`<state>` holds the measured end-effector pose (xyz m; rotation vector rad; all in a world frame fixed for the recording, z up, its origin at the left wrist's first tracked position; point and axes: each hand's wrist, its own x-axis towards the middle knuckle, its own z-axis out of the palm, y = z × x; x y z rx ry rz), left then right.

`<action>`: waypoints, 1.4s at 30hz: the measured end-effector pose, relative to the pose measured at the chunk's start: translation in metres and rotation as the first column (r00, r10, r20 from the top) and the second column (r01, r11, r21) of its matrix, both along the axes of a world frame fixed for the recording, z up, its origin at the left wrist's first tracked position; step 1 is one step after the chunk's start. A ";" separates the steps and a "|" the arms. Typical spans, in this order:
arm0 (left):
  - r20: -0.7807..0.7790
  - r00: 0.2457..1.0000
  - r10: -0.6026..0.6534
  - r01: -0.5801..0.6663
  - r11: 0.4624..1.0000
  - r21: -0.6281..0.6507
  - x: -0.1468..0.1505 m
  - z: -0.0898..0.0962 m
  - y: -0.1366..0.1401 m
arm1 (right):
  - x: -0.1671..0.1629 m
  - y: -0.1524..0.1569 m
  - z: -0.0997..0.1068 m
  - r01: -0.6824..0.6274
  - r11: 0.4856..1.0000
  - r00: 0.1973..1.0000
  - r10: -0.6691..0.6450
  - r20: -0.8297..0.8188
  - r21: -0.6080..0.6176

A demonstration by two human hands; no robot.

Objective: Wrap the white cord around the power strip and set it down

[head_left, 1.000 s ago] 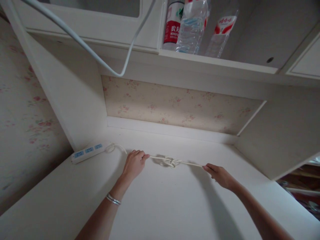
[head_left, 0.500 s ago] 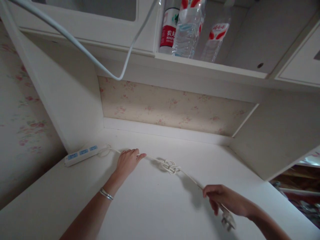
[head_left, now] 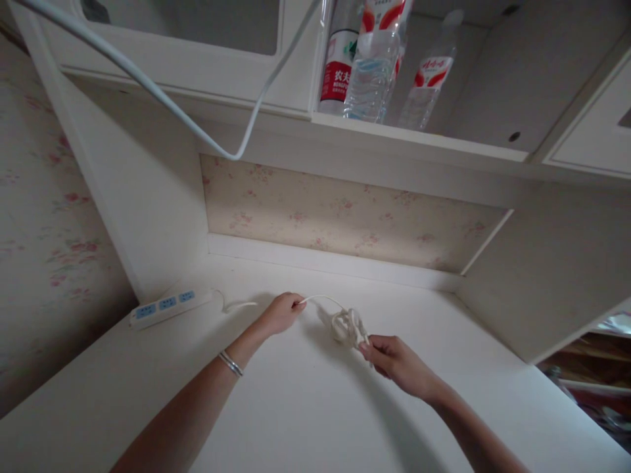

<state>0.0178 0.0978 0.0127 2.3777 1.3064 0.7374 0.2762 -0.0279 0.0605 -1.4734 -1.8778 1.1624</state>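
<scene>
A white power strip point(head_left: 165, 309) with blue socket faces lies at the left of the white desk top. From it a white cord point(head_left: 323, 297) runs to my left hand point(head_left: 283, 313), which is closed around it. Between my hands the cord arches up to a knotted bundle point(head_left: 348, 327). My right hand point(head_left: 392, 360) pinches the bundle's near right side, holding it above the desk. The plug cannot be made out; it may be hidden by the bundle or my right hand.
Overhead is a white cabinet point(head_left: 419, 141) with plastic bottles point(head_left: 372, 72) on its open shelf. A thick pale cable or rod point(head_left: 162, 102) hangs across the upper left. White side panels point(head_left: 128, 197) flank the desk; dark cluttered shelves point(head_left: 586, 387) stand at the right.
My left hand has slid right along the cord. My right hand has moved up and left from the plug end to the knotted bundle, which is now bunched and lifted. The strip stays put.
</scene>
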 end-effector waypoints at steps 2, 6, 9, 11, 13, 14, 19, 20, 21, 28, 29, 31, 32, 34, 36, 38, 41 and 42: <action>0.003 1.000 0.019 -0.019 1.000 -0.006 0.002 0.002 -0.005 | -0.011 0.006 0.003 0.000 1.000 0.990 0.000 -0.139 0.000; 0.015 0.998 0.065 -0.065 0.997 -0.032 0.006 0.003 -0.013 | -0.041 0.013 0.006 -0.094 0.993 0.917 0.057 -0.395 -0.074; 0.060 0.997 0.056 -0.051 0.995 -0.080 0.010 0.004 -0.015 | -0.064 0.020 0.003 -0.083 0.996 0.867 0.065 -0.495 -0.013; 0.108 0.994 0.023 -0.009 0.992 -0.128 0.013 0.006 -0.016 | -0.076 0.028 0.000 -0.022 0.997 0.872 0.055 -0.486 0.074; 0.167 0.985 -0.035 0.067 0.979 -0.191 0.016 0.009 -0.019 | -0.085 0.037 -0.004 0.044 0.984 0.898 0.036 -0.438 0.170; 0.190 0.979 -0.068 0.109 0.970 -0.216 0.016 0.011 -0.021 | -0.089 0.042 -0.006 0.077 0.974 0.911 0.019 -0.413 0.214; 0.647 0.758 -0.082 0.415 0.825 -0.383 0.011 0.018 -0.036 | -0.102 0.063 -0.021 0.191 0.937 0.933 -0.081 -0.352 0.292; 0.737 0.676 -0.022 0.471 0.782 -0.409 0.010 0.018 -0.039 | -0.103 0.066 -0.023 0.208 0.934 0.936 -0.103 -0.337 0.290; 0.790 0.612 0.036 0.506 0.750 -0.426 0.010 0.017 -0.041 | -0.105 0.068 -0.024 0.228 0.928 0.939 -0.130 -0.317 0.294; 0.743 0.670 0.008 0.360 0.871 -0.334 0.018 -0.001 -0.045 | -0.110 0.070 -0.021 0.280 0.870 0.940 -0.334 0.069 0.405; 0.716 0.698 -0.005 0.311 0.902 -0.298 0.018 -0.005 -0.045 | -0.110 0.070 -0.022 0.282 0.868 0.926 -0.358 0.121 0.410; 0.620 0.785 -0.005 0.169 0.964 -0.207 0.017 -0.012 -0.046 | -0.111 0.070 -0.026 0.293 0.861 0.901 -0.394 0.181 0.417; 0.534 0.845 0.008 0.086 0.985 -0.150 0.015 -0.014 -0.048 | -0.111 0.071 -0.029 0.299 0.857 0.894 -0.405 0.192 0.419; 0.323 0.945 0.050 -0.040 0.998 -0.038 0.010 -0.014 -0.054 | -0.109 0.072 -0.037 0.326 0.846 0.885 -0.430 0.180 0.422; 0.142 0.983 0.121 -0.127 0.991 0.036 0.004 -0.012 -0.061 | -0.106 0.072 -0.045 0.365 0.828 0.878 -0.458 0.138 0.426; 0.008 0.974 0.225 -0.225 0.971 0.074 -0.001 -0.008 -0.068 | -0.103 0.072 -0.052 0.412 0.808 0.871 -0.484 0.078 0.421; -0.152 0.919 0.363 -0.355 0.932 0.077 -0.003 -0.006 -0.074 | -0.100 0.070 -0.058 0.471 0.798 0.864 -0.504 -0.013 0.376; -0.182 0.909 0.375 -0.374 0.926 0.045 -0.003 -0.006 -0.074 | -0.099 0.069 -0.059 0.485 0.801 0.862 -0.505 -0.039 0.351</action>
